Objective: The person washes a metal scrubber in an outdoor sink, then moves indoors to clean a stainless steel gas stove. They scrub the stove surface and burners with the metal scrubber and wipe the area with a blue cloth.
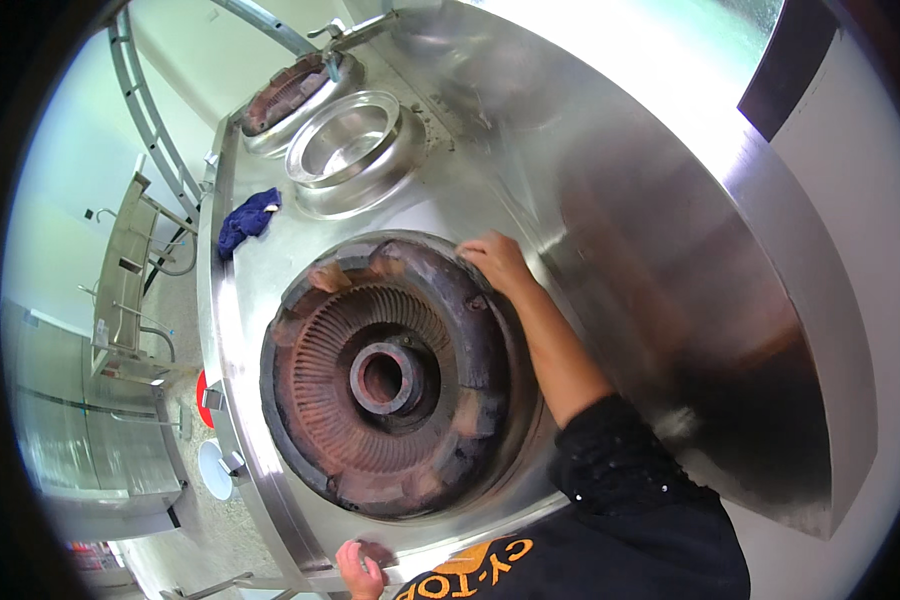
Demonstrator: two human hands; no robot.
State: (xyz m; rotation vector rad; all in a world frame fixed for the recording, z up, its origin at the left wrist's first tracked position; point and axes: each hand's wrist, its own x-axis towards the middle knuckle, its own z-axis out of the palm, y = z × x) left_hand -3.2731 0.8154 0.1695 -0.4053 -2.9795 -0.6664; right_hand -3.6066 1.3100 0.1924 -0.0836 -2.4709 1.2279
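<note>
A large round cast-iron wok burner point(476, 356), rusty and sooty, with a ribbed inner ring and a central pipe point(382, 379), sits in the stainless steel range top point(427, 214). At the burner's upper right rim is my right hand point(495, 259), fingers bent against the edge; whether they pinch something small is unclear. My left hand point(360, 570) rests at the near steel edge, thumb and fingers apart, with no object seen in it. A crumpled dark blue cloth point(247, 223) lies near the range's left edge.
Beyond the burner are a raised round steel ring point(397, 124) and another rusty burner point(289, 94), with a faucet point(334, 34) behind. A tall steel backsplash point(645, 225) curves along the right. On the floor at left stand a white bucket point(215, 470) and a red container point(204, 397), beside a ladder point(142, 112).
</note>
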